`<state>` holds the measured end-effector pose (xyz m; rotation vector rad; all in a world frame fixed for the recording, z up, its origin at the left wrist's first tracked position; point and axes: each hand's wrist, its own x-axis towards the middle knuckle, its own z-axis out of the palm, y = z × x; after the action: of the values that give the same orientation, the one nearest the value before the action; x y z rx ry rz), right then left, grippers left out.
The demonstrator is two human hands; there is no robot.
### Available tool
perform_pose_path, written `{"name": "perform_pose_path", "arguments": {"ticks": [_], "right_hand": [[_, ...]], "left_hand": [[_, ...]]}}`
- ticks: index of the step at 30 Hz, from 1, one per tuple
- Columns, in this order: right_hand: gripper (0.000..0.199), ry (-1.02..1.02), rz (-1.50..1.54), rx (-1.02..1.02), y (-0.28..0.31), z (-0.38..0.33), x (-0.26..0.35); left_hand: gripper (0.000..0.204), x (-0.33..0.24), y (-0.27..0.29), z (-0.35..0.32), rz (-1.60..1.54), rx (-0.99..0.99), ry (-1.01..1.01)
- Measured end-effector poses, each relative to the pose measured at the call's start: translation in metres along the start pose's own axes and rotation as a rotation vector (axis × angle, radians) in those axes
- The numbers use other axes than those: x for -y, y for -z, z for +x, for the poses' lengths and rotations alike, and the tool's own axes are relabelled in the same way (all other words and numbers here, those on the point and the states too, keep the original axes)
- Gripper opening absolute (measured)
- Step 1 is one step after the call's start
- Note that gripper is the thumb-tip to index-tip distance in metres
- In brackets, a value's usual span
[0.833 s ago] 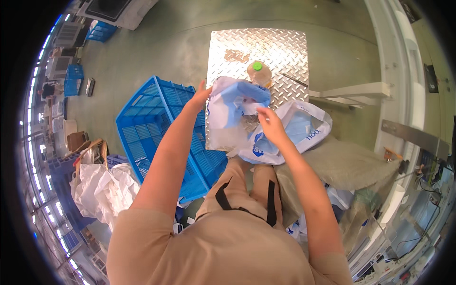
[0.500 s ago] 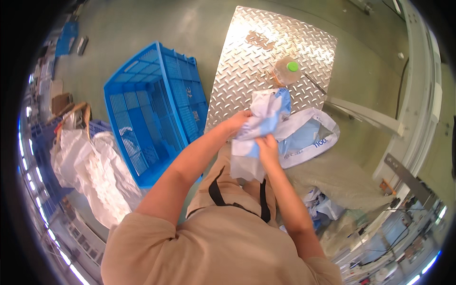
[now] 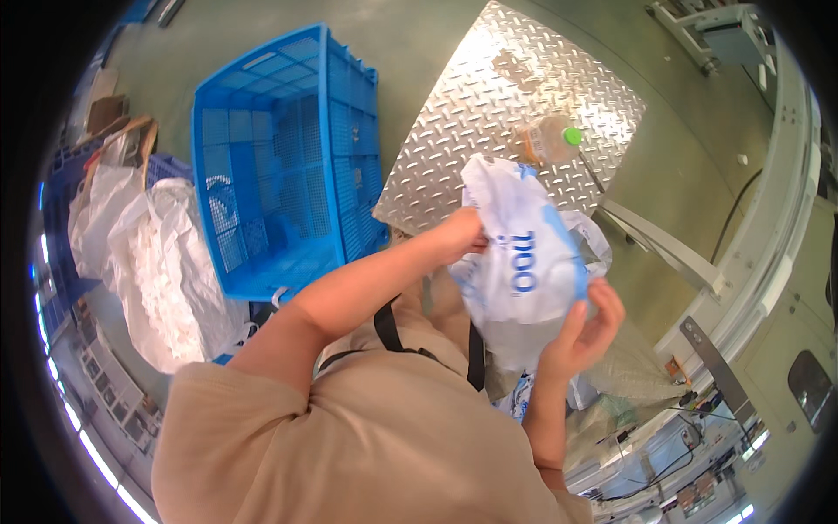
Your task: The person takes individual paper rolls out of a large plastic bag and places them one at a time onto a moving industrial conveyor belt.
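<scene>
My left hand [image 3: 460,236] is closed on the left side of a white and blue printed plastic bag [image 3: 524,288], its fingertips tucked into the film. The bag hangs crumpled and partly spread in front of my legs. By its lower right edge is my right hand [image 3: 587,330], thumb and fingers apart. Whether the fingertips touch the film is hard to tell. Behind the bag, part of another whitish plastic bag [image 3: 594,240] shows; the rest is hidden.
A metal tread plate [image 3: 445,131] lies ahead, with a clear bottle [image 3: 548,140] with a green cap on its side. At left stand a blue mesh crate [image 3: 325,157] and a large white sack [image 3: 166,271]. Metal framing [image 3: 672,240] runs along the right.
The bag has spread out and turned its printed side up. My right hand has moved right and opened from its grip, while my left still holds the bag. The view has turned slightly.
</scene>
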<state>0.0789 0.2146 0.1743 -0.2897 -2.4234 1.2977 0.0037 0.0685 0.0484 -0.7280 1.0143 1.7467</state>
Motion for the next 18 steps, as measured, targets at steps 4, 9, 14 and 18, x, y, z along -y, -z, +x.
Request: {"name": "perform_pose_path", "arguments": {"ticks": [4,9,14,18], "right_hand": [[0.018,-0.09,0.18,0.689,-0.08,0.007,0.023],[0.035,-0.01,-0.737,0.811,-0.165,-0.004,-0.137],[0.036,0.011,-0.875,0.753,-0.172,0.016,-0.186],[0.038,0.067,-0.787,0.991,-0.172,0.021,-0.182]], "left_hand": [[0.04,0.053,0.04,0.038,0.466,0.098,-0.312],[0.046,0.065,0.094,0.102,0.702,-0.87,-0.35],[0.05,0.02,0.096,0.14,0.011,-0.471,-0.061],[0.058,0.031,0.087,0.161,-0.072,-0.277,-0.168]]}}
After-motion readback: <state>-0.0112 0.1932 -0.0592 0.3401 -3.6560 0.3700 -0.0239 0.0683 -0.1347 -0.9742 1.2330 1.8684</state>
